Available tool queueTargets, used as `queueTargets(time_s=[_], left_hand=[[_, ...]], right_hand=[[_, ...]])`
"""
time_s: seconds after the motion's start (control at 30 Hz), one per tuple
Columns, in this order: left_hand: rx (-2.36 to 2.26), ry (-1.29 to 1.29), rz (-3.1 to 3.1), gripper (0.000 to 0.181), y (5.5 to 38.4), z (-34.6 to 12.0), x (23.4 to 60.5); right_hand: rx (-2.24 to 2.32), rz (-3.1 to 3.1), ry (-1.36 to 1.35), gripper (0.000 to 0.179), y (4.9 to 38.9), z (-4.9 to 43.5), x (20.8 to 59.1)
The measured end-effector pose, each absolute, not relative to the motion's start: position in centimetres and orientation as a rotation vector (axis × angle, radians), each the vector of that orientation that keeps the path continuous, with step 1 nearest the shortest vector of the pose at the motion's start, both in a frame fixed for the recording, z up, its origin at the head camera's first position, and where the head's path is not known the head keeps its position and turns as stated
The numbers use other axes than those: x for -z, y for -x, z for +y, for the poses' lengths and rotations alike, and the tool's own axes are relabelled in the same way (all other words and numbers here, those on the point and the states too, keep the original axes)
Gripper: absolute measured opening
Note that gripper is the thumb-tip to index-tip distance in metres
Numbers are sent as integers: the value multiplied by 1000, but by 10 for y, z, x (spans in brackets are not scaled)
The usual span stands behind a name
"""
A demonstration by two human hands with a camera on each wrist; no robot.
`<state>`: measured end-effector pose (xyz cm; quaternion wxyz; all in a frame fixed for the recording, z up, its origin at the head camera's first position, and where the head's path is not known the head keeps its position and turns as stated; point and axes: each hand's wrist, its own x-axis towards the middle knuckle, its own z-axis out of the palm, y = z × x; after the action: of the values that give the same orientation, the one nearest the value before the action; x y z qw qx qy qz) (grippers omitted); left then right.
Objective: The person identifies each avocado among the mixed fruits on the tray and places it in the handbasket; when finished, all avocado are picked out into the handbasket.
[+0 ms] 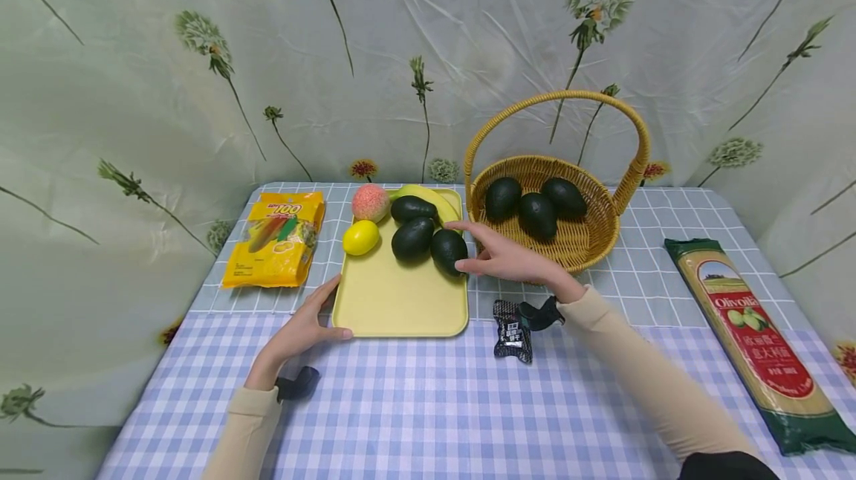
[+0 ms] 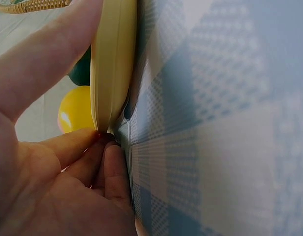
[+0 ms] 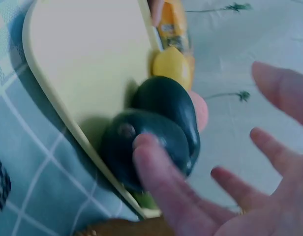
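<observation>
On a pale yellow tray (image 1: pixel 401 309) sit a dark avocado (image 1: pixel 449 251) at the right edge, another dark avocado (image 1: pixel 412 241) beside it, and a dark pear-shaped fruit (image 1: pixel 414 208) behind. A lemon (image 1: pixel 361 238), a peach (image 1: pixel 371 203) and a banana (image 1: pixel 444 206) share the tray. My left hand (image 1: pixel 304 331) holds its front left corner, thumb at the front rim and fingers at the left side. Over the rightmost avocado, my right hand (image 1: pixel 504 257) has its fingers spread; one digit (image 3: pixel 151 152) overlaps that avocado in the right wrist view. Contact is unclear.
A wicker basket (image 1: pixel 588 250) with a tall handle stands right of the tray, holding three dark avocados (image 1: pixel 538 217). Nearby lies a small black packet (image 1: pixel 513 335). A yellow snack bag (image 1: pixel 274 241) is at left, a pasta pack (image 1: pixel 756 331) at far right.
</observation>
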<state>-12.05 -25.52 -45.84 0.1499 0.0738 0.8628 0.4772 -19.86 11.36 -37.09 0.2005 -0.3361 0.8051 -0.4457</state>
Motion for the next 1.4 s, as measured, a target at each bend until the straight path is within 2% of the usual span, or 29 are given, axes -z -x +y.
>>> queueTargets(time_s=[0.13, 0.27, 0.53, 0.77, 1.1, 1.4], left_hand=[[-1370, -210, 2478, 109, 120, -255, 459], [-1368, -210, 2479, 109, 120, -255, 458], [-1360, -184, 2470, 109, 121, -255, 458], [-1364, -197, 2474, 109, 121, -255, 458], [-1366, -202, 2474, 109, 120, -255, 456], [-1362, -181, 2471, 110, 121, -256, 458]], right_hand=[[1092, 2384, 961, 66, 197, 100, 379], [999, 2460, 867, 65, 196, 88, 387], [1009, 2577, 604, 61, 201, 69, 404], [1050, 2618, 571, 57, 202, 66, 409], [1283, 2491, 667, 53, 191, 83, 396], [1582, 2230, 736, 56, 190, 130, 371]])
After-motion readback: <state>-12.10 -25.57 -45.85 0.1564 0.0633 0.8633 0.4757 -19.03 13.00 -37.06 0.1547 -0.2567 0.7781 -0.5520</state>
